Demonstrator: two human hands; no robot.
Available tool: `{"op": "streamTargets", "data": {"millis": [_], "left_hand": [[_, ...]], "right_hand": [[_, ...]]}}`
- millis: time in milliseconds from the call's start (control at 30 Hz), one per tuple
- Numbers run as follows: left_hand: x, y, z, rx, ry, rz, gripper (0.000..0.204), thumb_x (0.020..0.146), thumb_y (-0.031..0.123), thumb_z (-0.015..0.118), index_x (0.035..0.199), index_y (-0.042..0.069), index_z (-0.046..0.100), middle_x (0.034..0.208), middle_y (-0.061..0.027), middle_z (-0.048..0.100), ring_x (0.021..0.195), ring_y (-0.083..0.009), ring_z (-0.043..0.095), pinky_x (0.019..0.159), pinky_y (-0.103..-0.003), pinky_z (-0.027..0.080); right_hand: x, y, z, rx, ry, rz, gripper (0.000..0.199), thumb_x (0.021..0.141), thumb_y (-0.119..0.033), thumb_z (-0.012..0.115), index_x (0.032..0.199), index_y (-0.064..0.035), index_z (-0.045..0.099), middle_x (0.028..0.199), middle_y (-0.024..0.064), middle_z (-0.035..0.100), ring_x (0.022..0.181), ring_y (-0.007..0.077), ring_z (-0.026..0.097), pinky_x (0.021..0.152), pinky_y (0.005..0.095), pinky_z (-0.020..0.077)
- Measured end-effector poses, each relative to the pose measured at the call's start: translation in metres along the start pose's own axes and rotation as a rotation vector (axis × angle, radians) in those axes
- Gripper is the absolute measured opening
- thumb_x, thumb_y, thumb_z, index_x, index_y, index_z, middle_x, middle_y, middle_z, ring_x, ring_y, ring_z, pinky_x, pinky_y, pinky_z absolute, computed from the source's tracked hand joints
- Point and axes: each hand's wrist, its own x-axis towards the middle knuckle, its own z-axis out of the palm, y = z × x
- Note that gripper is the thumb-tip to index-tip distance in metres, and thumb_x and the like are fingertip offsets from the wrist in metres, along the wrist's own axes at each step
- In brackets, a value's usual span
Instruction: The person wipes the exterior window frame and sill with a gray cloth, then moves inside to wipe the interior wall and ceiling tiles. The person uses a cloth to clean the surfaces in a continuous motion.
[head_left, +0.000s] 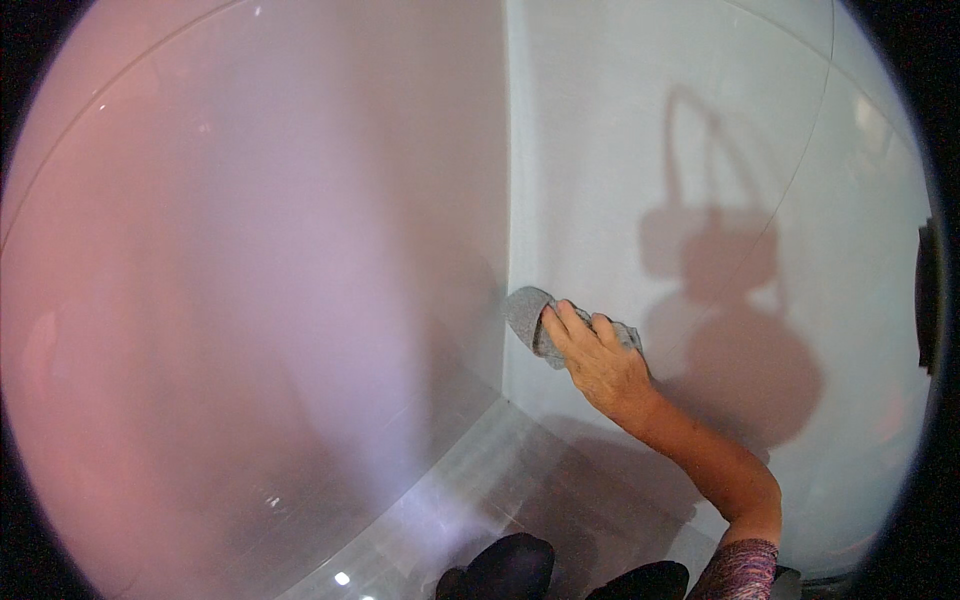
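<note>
With my right hand (603,368) I press a folded grey cloth (527,312) against the pale right-hand wall (590,180). The fingers lie bent over the cloth, and its far end reaches the upright corner where the two walls meet. My right forearm comes up from the lower right, with a patterned sleeve near the elbow. Nowhere in the picture does my left hand show.
A glossy wall (300,230) fills the left side. Below lies a shiny floor (470,480) with light reflections. Dark rounded shapes (510,568) stand at the lower edge, and a black object (926,295) sits at the right rim. My shadow falls on the right wall.
</note>
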Motion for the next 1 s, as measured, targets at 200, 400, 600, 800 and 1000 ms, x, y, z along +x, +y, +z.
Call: {"op": "streamTargets", "data": {"millis": [200, 400, 600, 800, 1000], "left_hand": [[0.025, 0.033, -0.009, -0.064, 0.069, 0.039, 0.033, 0.091, 0.023, 0.049, 0.120, 0.007, 0.054, 0.116, -0.0080, 0.060, 0.103, -0.0243, 0.058, 0.089, -0.042, 0.044], [0.026, 0.037, -0.019, -0.094, 0.112, 0.039, 0.034, 0.091, 0.023, 0.049, 0.120, 0.007, 0.054, 0.116, -0.0079, 0.059, 0.103, -0.0243, 0.058, 0.089, -0.042, 0.044], [0.027, 0.027, -0.018, -0.123, 0.152, 0.039, 0.034, 0.091, 0.024, 0.049, 0.121, 0.008, 0.054, 0.116, -0.0078, 0.059, 0.103, -0.0242, 0.058, 0.089, -0.042, 0.044], [0.038, 0.011, -0.014, -0.161, 0.172, 0.037, 0.035, 0.091, 0.025, 0.049, 0.121, 0.008, 0.054, 0.117, -0.0076, 0.059, 0.103, -0.0242, 0.058, 0.090, -0.042, 0.044], [0.057, 0.007, -0.021, -0.194, 0.180, 0.089, 0.035, 0.091, 0.026, 0.049, 0.122, 0.008, 0.053, 0.117, -0.0075, 0.059, 0.103, -0.0241, 0.058, 0.090, -0.042, 0.044]], "right_hand": [[0.063, 0.036, -0.050, -0.079, 0.333, 0.194, 0.032, 0.074, -0.017, 0.059, 0.102, -0.0018, 0.064, 0.137, 0.0056, 0.043, 0.126, 0.0227, 0.038, 0.094, 0.0389, 0.0301], [0.061, 0.027, -0.041, -0.217, 0.161, 0.108, 0.039, 0.075, -0.019, 0.060, 0.110, -0.0009, 0.061, 0.134, 0.0037, 0.044, 0.125, 0.0195, 0.038, 0.094, 0.0370, 0.0303], [0.029, 0.004, 0.013, -0.009, 0.117, 0.047, 0.040, 0.076, -0.017, 0.059, 0.113, -0.0029, 0.059, 0.135, 0.0028, 0.043, 0.124, 0.0206, 0.037, 0.094, 0.0368, 0.0295], [0.063, 0.008, -0.011, -0.092, 0.369, 0.180, 0.013, 0.072, -0.015, 0.062, 0.082, -0.0102, 0.069, 0.135, 0.0037, 0.044, 0.127, 0.0224, 0.036, 0.096, 0.0390, 0.0286], [0.054, 0.002, 0.004, -0.182, 0.305, 0.092, 0.009, 0.073, -0.019, 0.060, 0.075, -0.0147, 0.068, 0.137, 0.0045, 0.043, 0.128, 0.0245, 0.035, 0.099, 0.0422, 0.0260]]}}
